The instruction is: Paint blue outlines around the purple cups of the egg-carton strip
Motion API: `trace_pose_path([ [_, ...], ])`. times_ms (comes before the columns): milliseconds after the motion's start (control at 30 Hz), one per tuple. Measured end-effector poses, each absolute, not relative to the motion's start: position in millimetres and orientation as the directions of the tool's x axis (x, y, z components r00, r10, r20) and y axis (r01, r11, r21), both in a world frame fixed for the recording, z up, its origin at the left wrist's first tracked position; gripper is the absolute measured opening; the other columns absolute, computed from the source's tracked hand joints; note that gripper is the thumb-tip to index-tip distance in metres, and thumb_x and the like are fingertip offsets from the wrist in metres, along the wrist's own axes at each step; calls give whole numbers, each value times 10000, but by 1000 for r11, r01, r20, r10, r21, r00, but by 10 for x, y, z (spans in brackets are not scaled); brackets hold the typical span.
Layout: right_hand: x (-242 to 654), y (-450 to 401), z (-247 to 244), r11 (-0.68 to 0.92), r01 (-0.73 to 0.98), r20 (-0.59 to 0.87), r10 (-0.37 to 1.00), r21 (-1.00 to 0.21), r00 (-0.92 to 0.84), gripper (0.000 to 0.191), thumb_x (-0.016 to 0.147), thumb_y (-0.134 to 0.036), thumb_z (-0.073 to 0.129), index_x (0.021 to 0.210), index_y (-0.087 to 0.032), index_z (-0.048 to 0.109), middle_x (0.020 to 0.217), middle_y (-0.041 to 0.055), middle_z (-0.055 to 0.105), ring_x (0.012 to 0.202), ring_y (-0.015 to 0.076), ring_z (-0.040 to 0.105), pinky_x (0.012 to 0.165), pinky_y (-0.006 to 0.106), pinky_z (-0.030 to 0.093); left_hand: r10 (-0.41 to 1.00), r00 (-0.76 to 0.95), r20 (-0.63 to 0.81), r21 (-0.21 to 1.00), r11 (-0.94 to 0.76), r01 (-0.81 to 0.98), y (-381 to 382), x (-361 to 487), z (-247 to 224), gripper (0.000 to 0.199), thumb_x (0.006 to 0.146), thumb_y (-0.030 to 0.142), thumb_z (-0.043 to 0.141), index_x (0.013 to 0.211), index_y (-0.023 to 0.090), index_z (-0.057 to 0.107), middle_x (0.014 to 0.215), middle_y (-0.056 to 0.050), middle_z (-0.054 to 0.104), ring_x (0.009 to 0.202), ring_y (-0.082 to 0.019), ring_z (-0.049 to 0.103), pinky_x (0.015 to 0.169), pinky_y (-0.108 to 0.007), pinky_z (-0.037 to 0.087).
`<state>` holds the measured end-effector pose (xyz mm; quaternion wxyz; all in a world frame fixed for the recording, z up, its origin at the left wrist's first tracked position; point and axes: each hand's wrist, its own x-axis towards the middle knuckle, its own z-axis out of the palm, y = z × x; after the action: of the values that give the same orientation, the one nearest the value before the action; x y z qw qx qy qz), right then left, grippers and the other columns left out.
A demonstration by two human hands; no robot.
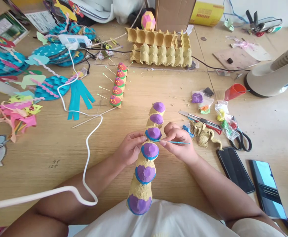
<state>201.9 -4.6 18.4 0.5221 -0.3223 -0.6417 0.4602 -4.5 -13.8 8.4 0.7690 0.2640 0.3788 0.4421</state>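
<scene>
On my feed, the left hand (133,148) pinches an egg-carton strip (145,162) over the surface (153,86), the right hand (179,142) a blue strand (177,142) — four purple domes (145,173) show blue edging, the farthest two none.

Bright light, soft shadows, pale tabletop (163,85) sheen, stretched edges

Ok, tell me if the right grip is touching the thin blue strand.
Touching. The head view shows the right grip pinching the thin blue strand between thumb and finger.
</scene>
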Motion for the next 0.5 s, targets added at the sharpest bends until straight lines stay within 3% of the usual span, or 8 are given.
trace_pose_path([
  [233,2002,-47,167,330,-100,345,912,-939,-224,243,874,-267,840,715,-224,661,747,-27,498,720,143,503,690,325,409,762,513,-394,655,625,-425,-128,-88,129,292,729,460,916,793,202,796,670,-29,730,547,-167,637,541,-294,520],
  [500,2019,-41,191,289,-174,326,914,-941,-243,273,877,-349,833,706,-227,659,750,-17,508,717,153,497,696,334,431,752,518,-407,643,639,-422,-144,-83,103,313,701,480,927,756,228,750,648,-12,692,574,-193,652,560,-316,527],
])
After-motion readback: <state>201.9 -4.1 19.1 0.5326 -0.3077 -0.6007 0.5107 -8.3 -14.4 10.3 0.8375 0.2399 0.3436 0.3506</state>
